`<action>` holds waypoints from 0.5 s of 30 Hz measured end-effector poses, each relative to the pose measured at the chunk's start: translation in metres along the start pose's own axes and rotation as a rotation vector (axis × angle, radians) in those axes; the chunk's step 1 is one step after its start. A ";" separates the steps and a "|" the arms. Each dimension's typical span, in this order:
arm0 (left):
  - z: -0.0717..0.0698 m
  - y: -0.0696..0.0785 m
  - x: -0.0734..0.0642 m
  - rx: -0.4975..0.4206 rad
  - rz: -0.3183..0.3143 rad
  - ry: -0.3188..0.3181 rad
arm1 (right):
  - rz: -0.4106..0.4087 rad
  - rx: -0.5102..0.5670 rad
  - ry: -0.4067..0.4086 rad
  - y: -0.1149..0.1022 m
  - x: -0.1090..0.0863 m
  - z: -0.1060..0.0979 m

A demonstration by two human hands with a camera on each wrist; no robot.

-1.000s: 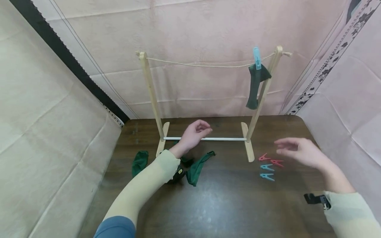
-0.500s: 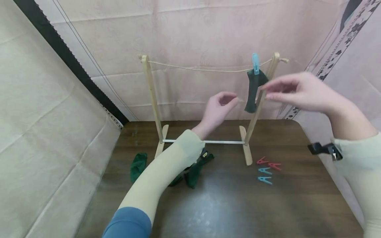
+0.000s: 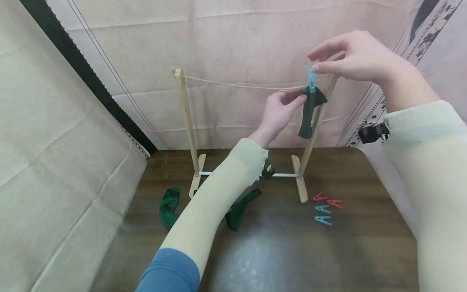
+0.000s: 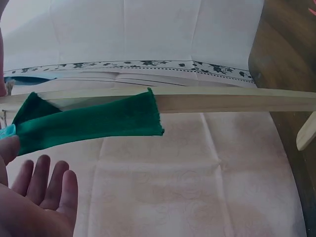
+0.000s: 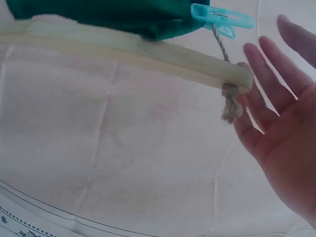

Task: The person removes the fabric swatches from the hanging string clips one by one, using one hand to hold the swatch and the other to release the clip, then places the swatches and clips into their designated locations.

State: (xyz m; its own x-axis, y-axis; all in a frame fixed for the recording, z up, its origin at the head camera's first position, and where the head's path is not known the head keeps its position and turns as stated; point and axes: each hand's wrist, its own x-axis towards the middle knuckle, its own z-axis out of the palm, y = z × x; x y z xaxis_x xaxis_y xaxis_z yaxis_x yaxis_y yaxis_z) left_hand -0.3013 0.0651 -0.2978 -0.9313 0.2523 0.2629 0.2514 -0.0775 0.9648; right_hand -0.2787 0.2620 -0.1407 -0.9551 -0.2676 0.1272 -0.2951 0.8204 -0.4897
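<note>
A green sock (image 3: 308, 113) hangs at the right end of the clothesline, clipped by a blue clothespin (image 3: 311, 80). My left hand (image 3: 279, 113) reaches up beside the sock's upper left edge. In the left wrist view its thumb (image 4: 9, 149) lies at the cloth beside the clothespin, while the other fingers are spread a little apart from the sock. Around the top of the clothespin, my right hand (image 3: 359, 61) has thumb and fingers parted. The right wrist view shows a gap between these fingers (image 5: 270, 74) and the clothespin.
A wooden frame (image 3: 187, 117) carries the rope line (image 3: 240, 86). Two red clothespins (image 3: 334, 203) and two blue clothespins (image 3: 322, 220) lie on the brown table (image 3: 284, 251). Green socks lie at left: one sock (image 3: 168, 209), another sock (image 3: 237, 213) partly behind my forearm.
My right hand has risen from beside the loose clothespins to the clipped clothespin's top. My left hand has moved up and right from above the table to the hanging sock.
</note>
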 end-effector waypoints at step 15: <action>0.004 0.001 0.001 -0.080 0.022 -0.015 | -0.013 -0.027 -0.119 0.002 0.013 0.014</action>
State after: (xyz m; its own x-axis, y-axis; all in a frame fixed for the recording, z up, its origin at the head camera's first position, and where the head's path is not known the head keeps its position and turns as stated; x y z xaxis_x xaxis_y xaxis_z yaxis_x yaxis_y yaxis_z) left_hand -0.3010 0.0691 -0.2964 -0.9218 0.2638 0.2842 0.2490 -0.1592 0.9553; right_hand -0.2918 0.2531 -0.1521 -0.9417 -0.3351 0.0291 -0.3095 0.8293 -0.4653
